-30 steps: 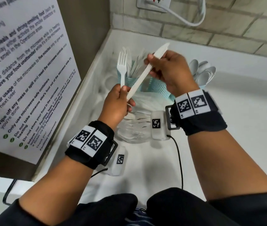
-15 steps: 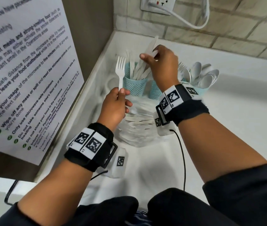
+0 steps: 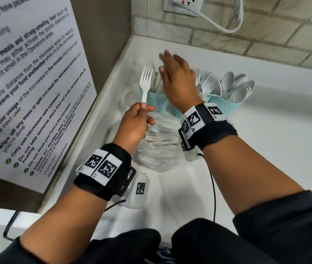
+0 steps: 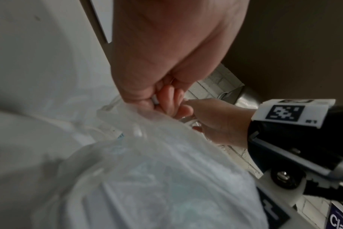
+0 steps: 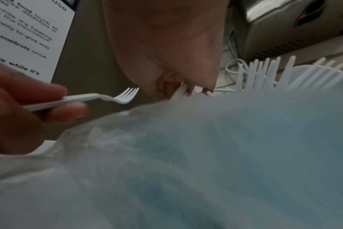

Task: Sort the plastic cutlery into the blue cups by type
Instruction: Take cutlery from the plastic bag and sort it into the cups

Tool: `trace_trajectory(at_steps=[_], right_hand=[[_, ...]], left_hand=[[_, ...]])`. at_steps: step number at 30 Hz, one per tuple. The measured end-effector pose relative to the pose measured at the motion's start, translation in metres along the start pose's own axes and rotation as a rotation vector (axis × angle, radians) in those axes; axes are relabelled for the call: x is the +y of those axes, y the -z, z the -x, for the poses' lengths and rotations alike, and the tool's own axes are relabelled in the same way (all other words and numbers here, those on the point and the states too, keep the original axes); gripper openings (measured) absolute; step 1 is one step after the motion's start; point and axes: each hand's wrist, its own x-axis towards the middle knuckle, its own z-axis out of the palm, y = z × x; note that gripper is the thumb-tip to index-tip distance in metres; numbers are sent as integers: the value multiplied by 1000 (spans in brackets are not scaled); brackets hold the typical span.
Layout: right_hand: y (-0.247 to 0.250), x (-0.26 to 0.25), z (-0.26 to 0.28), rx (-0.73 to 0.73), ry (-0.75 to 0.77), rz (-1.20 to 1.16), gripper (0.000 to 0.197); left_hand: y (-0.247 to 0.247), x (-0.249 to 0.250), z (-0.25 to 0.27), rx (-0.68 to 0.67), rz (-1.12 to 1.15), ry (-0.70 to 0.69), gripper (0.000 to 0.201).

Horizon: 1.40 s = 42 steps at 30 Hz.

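The left hand (image 3: 134, 124) pinched a white fork (image 3: 145, 83) low on its handle between thumb and fingers, tines up, right in front of the left-hand blue cup (image 3: 156, 102). The right hand (image 3: 178, 83) hung over that same cup at about twelve o'clock from the fork, fingers spread and holding nothing that I could see. That cup carried knives (image 3: 158, 82); the middle cup (image 3: 178, 112), mostly hidden behind the right wrist, bristled with forks (image 3: 203, 77); the spoon cup (image 3: 225, 105) stood at three o'clock. A clear bag (image 3: 157, 147) of loose cutlery lay on the surface (image 3: 265, 140) below both hands.

The risk, to my eye: the fork sat nearest the knife cup, so a hasty drop would have missorted it. The right arm also blocked the fork cup, and a reach across could have clipped the light, top-heavy cups and tipped them.

On the wall notice (image 3: 27, 88) I read "Limit your usage", "Wipe off any mess or spill", "Only use microwave-safe containers" and "Facilities Department".
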Motion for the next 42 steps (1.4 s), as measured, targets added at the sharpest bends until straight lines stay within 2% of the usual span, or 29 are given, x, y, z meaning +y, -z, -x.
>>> trace_trajectory(at_steps=[2,3,8,11,16,19,21,25,27,28,31,33,35,36,40,42], right_hand=[[-1,3,2,-139,-3,66,41],[0,3,4,-153,-7,45,42],[11,-1,8,62,-21,-190,46],[15,-1,10,101,-8,-248,49],[24,-2,17,188,35,-308,37],[33,3,17,238,-21,-374,25],[45,10,14,321,-85,-475,18],[75,25,10,623,-158,-537,8],[90,30,8,767,-154,-553,8],[97,31,8,822,-152,-550,10],[107,36,11,887,-169,-475,19],[106,41,14,860,-208,-398,18],[100,47,16,780,-252,-328,13],[94,50,17,724,-258,-283,18],[68,55,25,339,-291,-84,26],[58,54,31,195,-308,-14,27]], left_hand=[[-1,1,1,-5,5,0,29],[-1,1,1,-9,9,-2,29],[-4,4,2,-61,9,-20,29],[-6,7,2,-114,-8,-52,28],[-12,11,4,-160,-33,-77,29],[-14,13,3,-131,-87,-116,27],[-14,12,0,-43,-183,-194,22],[-8,5,-7,154,-463,-331,25],[-3,2,-9,156,-698,-291,18],[-1,2,-10,126,-746,-256,11],[3,1,-8,22,-684,-177,12],[3,1,-6,-10,-680,-126,14],[3,0,-6,-35,-677,-89,16],[2,-1,-6,-45,-679,-80,17],[0,-1,-6,-60,-663,-57,18],[0,-1,-6,-61,-655,-56,17]])
